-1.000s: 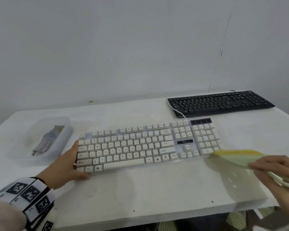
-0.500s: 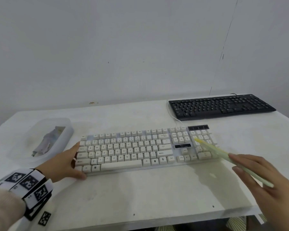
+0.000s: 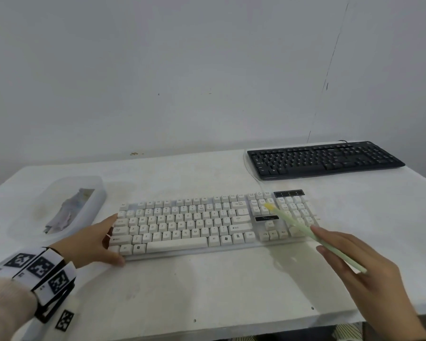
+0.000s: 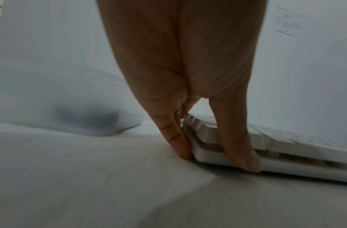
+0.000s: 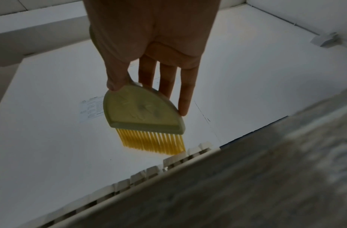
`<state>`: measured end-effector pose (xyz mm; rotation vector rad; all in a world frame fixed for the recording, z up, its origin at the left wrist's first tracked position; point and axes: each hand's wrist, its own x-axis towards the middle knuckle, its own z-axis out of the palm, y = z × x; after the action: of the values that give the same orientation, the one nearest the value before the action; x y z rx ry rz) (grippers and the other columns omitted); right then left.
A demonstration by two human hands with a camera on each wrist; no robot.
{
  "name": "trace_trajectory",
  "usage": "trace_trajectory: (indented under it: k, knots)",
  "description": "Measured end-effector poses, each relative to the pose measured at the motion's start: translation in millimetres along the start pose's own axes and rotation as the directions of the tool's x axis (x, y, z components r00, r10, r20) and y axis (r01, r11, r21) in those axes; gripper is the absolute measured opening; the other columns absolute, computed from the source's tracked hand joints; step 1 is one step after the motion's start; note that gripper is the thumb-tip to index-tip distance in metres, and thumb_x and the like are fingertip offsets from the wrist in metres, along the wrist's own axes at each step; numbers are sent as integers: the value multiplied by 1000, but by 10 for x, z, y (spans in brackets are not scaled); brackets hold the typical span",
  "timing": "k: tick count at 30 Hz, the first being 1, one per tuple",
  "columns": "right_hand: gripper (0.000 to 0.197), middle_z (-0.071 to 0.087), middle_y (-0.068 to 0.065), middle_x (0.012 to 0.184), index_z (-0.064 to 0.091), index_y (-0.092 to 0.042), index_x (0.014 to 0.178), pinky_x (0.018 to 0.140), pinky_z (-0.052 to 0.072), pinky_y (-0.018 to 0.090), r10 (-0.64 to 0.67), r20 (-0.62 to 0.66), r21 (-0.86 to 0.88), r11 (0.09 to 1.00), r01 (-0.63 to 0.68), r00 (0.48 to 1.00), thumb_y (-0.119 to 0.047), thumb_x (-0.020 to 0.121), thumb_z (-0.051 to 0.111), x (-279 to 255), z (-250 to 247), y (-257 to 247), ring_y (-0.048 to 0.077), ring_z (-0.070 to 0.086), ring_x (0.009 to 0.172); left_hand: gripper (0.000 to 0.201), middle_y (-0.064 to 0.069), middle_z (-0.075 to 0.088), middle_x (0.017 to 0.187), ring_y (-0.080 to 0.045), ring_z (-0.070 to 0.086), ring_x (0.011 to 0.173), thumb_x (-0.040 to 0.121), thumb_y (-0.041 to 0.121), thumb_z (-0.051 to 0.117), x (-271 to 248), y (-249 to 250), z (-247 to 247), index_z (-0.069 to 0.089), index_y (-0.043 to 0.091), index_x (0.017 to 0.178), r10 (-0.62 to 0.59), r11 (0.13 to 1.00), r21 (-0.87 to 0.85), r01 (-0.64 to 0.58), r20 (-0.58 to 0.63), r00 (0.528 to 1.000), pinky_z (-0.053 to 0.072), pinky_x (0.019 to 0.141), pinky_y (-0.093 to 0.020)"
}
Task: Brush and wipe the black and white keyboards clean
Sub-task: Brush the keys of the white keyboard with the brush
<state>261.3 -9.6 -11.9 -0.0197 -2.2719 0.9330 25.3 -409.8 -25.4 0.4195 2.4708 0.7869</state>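
Observation:
The white keyboard [image 3: 214,225] lies across the middle of the table. My left hand [image 3: 106,238] rests against its left end, fingers [image 4: 174,135] straight along the side and thumb on the front edge. My right hand [image 3: 330,244] pinches the handle of a pale green brush [image 3: 290,221] between thumb and fingers [image 5: 185,95]. The brush [image 5: 141,112] slants over the number pad, and its yellow bristles [image 3: 268,206] touch the keys above the arrow block. The black keyboard [image 3: 325,158] sits at the back right, untouched.
A translucent plastic tub [image 3: 94,185] holding a crumpled cloth [image 3: 67,210] stands left of the white keyboard. A white cable [image 3: 252,173] runs between the two keyboards. The table's front edge [image 3: 207,326] is close to me, and a wall rises behind.
My right hand has carried the brush from the keyboard's right front corner up and left onto the keys, turning it edge-on. The left hand has stayed at the left end.

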Motion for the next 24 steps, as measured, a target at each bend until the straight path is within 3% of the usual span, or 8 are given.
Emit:
trace_trajectory:
  k: [2, 5, 8, 10, 13, 15, 19, 24]
  knots:
    - [30, 62, -25, 105, 59, -47, 116, 78, 40, 2, 4, -10, -27, 1000, -4, 1000, -45, 86, 51, 7, -18, -36, -5, 60, 95, 137, 9, 57, 127, -8, 57, 114, 29, 70, 84, 45, -73, -28, 25, 26, 145, -26, 997, 70, 26, -8, 1000, 46, 101, -33]
    - [38, 61, -29, 105, 57, -55, 115, 70, 42, 2, 15, -25, -49, 999, -17, 1000, -33, 84, 59, 19, -68, -86, -11, 59, 89, 145, 5, 55, 129, -11, 56, 113, 27, 78, 78, 82, -130, -42, 21, 22, 148, -68, 989, 131, 69, -17, 998, 46, 100, -34]
    - [45, 59, -35, 108, 52, -65, 113, 73, 43, 1, 61, -22, -17, 998, -61, 998, -32, 86, 67, 16, -108, -105, -16, 59, 89, 147, 5, 58, 123, -12, 59, 105, 22, 81, 75, 58, -70, -25, 24, 21, 146, -64, 985, 161, 69, -34, 997, 49, 95, -33]
    - [52, 60, -35, 106, 53, -67, 107, 71, 43, -1, 103, -25, 11, 995, -103, 994, -25, 79, 67, 11, -118, -91, -12, 62, 83, 139, 6, 61, 119, -10, 61, 103, 20, 79, 76, 30, 14, -1, 35, 21, 139, -49, 988, 142, 52, -26, 998, 51, 94, -33]
    - [47, 64, -32, 96, 59, -60, 94, 64, 44, 3, 154, 0, 43, 987, -153, 988, -17, 76, 68, 21, -124, -39, 1, 65, 67, 128, 7, 60, 119, -9, 61, 104, 20, 75, 79, -37, 131, 60, 42, 22, 130, -58, 989, 135, 64, -53, 997, 50, 94, -31]
    - [42, 65, -29, 91, 60, -54, 88, 65, 50, 10, 170, 32, 101, 980, -173, 985, -15, 76, 70, 34, -122, -20, 4, 66, 70, 120, 5, 54, 117, -10, 57, 100, 31, 69, 80, -88, 225, 112, 39, 20, 132, -77, 975, 198, 98, -112, 991, 50, 91, -27]
    - [25, 67, -22, 88, 62, -46, 84, 61, 57, 22, 198, 81, 233, 949, -211, 977, -25, 72, 66, 113, -132, -63, 4, 67, 78, 76, 9, 53, 102, -4, 53, 88, 66, 31, 84, -131, 338, 204, 42, 17, 128, -92, 966, 222, 135, -191, 977, 42, 71, -9]
    - [17, 66, -17, 89, 61, -42, 85, 58, 59, 24, 144, 229, 311, 926, -213, 963, -32, 71, 60, 256, -202, -181, 6, 65, 83, 78, 4, 59, 112, -10, 57, 97, 66, 32, 83, -175, 317, 246, 43, 16, 131, -73, 975, 191, 117, -223, 972, 45, 84, -22]
